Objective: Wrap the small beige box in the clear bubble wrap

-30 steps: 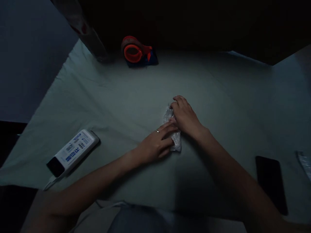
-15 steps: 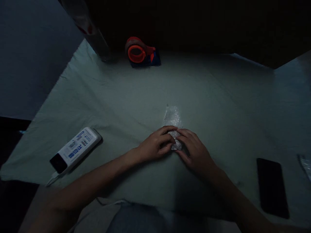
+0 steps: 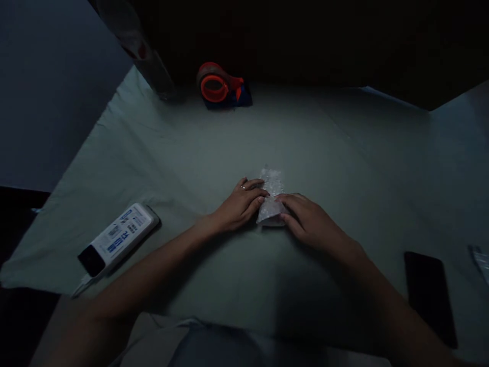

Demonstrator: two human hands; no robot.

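Observation:
A small piece of clear bubble wrap (image 3: 272, 182) lies on the green cloth in the middle of the view, its near part folded over. What is inside the fold cannot be made out. My left hand (image 3: 242, 205) rests at its left edge, fingers spread and lying flat, a ring on one finger. At the right edge my right hand (image 3: 305, 218) pinches the folded part between thumb and fingers.
A red and blue tape dispenser (image 3: 223, 90) stands at the back beside a dark upright panel (image 3: 305, 41). A white power bank with a cable (image 3: 120, 237) lies at left, a black phone (image 3: 430, 295) at right. A clear cylinder (image 3: 147, 63) is at back left.
My left hand has moved up and left, its fingers now flatter. The near part of the bubble wrap shows more than before. My right hand has shifted slightly up and to the right.

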